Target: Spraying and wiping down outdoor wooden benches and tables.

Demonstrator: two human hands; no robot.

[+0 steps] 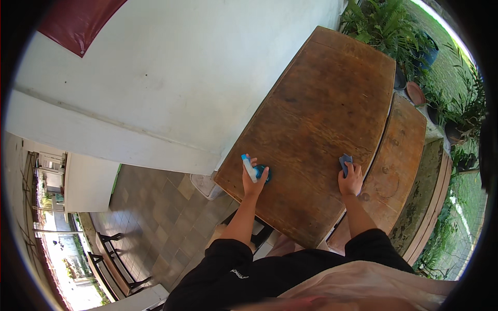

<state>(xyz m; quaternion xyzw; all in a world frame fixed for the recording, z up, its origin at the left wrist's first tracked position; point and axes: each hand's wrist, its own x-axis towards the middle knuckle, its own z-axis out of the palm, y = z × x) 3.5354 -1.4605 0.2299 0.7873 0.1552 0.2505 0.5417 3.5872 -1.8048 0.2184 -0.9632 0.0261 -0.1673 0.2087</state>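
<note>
bottle [263, 175] gripped near the top in left hand [251, 187], fingers clamped round it — probably to keep the trigger within reach. cloth [344, 161] bunched in right hand [351, 182], fingers closed on it, likely for a firm hold; by the table's [321, 103] bench-side edge — hard to tell whether pressed down. counted: one bottle, one cloth, one table, one bench [400, 150] alongside.

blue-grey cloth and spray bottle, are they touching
Apart: the head view plainly shows a stretch of wooden tabletop between the spray bottle and the blue-grey cloth.
</note>
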